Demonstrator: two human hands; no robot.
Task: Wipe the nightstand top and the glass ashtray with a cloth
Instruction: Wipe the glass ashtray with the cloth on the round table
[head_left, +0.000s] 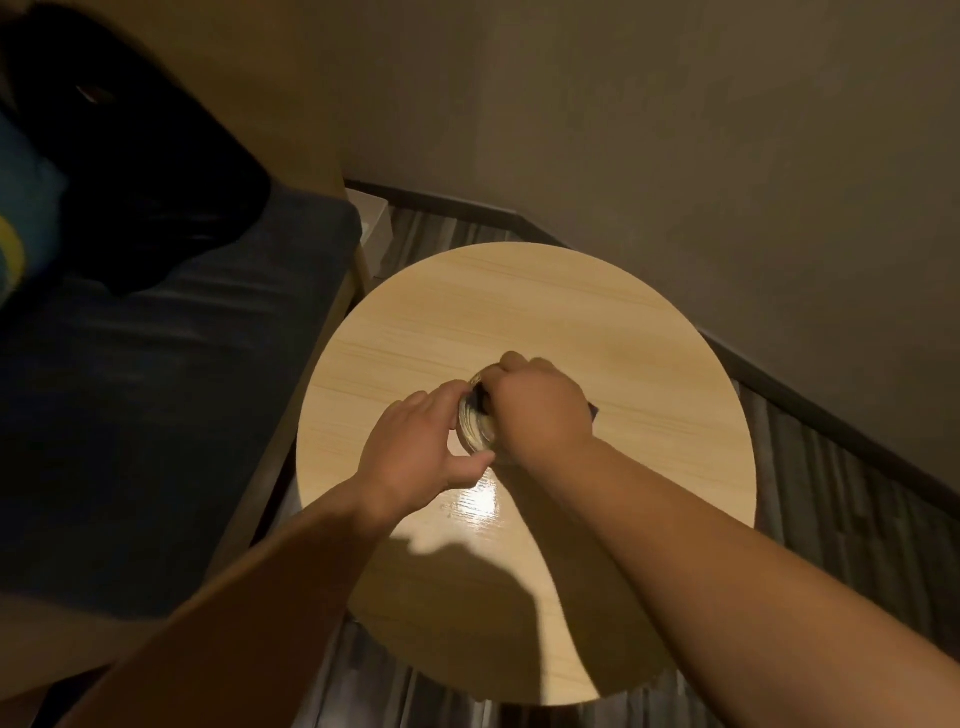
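Observation:
The round light-wood nightstand top (545, 312) fills the middle of the view. Near its centre stands a small clear glass ashtray (474, 431), tilted slightly between my hands. My left hand (421, 457) grips its left rim with fingers and thumb. My right hand (540, 410) is closed on a dark cloth (594, 411) and presses it into the ashtray's bowl; only a dark corner of the cloth shows past the hand and a dark bit inside the glass. Most of the ashtray is hidden by both hands.
A dark blue upholstered seat (156, 415) with a black bag (145, 171) lies to the left, close to the table edge. A beige wall (675, 130) with dark skirting runs behind and right. A white box (374, 223) sits on striped carpet behind the table.

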